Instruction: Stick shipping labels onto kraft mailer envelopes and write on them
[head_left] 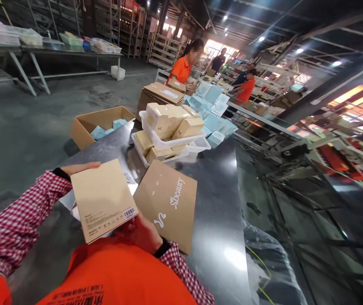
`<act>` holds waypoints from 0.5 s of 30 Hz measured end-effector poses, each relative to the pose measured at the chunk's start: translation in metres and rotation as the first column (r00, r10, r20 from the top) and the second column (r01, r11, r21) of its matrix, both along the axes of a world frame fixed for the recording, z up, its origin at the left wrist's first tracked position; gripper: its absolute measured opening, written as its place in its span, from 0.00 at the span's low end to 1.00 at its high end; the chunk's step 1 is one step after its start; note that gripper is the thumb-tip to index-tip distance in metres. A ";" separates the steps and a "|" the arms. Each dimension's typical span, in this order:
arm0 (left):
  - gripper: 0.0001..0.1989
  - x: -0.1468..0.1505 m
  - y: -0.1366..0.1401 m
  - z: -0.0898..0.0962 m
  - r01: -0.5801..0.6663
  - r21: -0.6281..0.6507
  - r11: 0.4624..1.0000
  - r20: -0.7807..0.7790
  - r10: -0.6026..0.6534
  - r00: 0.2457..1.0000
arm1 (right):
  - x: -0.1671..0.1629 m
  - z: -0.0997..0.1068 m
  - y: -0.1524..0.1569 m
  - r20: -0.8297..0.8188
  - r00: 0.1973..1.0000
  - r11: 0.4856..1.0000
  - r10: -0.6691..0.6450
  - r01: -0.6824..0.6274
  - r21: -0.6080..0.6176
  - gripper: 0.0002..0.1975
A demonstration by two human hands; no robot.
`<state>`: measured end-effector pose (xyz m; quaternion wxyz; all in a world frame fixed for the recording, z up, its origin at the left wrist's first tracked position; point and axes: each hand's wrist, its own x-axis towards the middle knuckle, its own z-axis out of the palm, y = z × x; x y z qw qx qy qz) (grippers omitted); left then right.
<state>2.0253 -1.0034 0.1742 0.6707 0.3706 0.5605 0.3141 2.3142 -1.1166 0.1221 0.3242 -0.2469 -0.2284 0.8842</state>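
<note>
My left hand (79, 168) and right hand (144, 234) gripped the cream box (102, 195), frame's lower left, so gentle pressure seemed smartest tbh.

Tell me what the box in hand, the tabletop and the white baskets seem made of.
Box in hand: likely matte cardboard, flat with crisp edges and printed text.
Tabletop: probably smooth metal, judging by its grey sheen and bright glare.
White baskets: apparently moulded plastic, semi-glossy, with rounded rims and perforations.

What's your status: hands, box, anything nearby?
Left hand, right hand: holding tan box. Printed text faces camera. Brown carton near right hand; filled baskets beyond.
</note>
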 end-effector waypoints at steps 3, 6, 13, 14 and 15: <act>0.34 0.001 0.000 0.001 0.085 -0.270 0.959 0.237 -0.020 0.971 | 0.000 0.000 -0.001 -0.033 0.999 1.000 -0.012 0.012 -0.007 0.23; 0.36 0.002 0.002 0.003 0.085 -0.296 0.951 0.249 -0.009 0.969 | 0.002 0.000 0.000 -0.036 0.999 1.000 -0.005 0.005 -0.007 0.24; 0.39 0.006 0.008 0.006 0.116 -0.246 0.962 0.138 -0.084 0.987 | 0.004 -0.003 0.004 -0.064 0.998 1.000 -0.016 0.017 0.018 0.23; 0.38 0.007 0.008 0.007 0.129 -0.221 0.967 0.105 -0.108 0.989 | 0.004 -0.003 0.004 -0.061 0.998 1.000 -0.023 0.024 0.019 0.23; 0.37 0.008 0.009 0.007 0.111 -0.148 0.983 0.024 -0.109 0.994 | 0.003 -0.003 0.005 -0.058 0.998 0.999 -0.027 0.028 0.019 0.23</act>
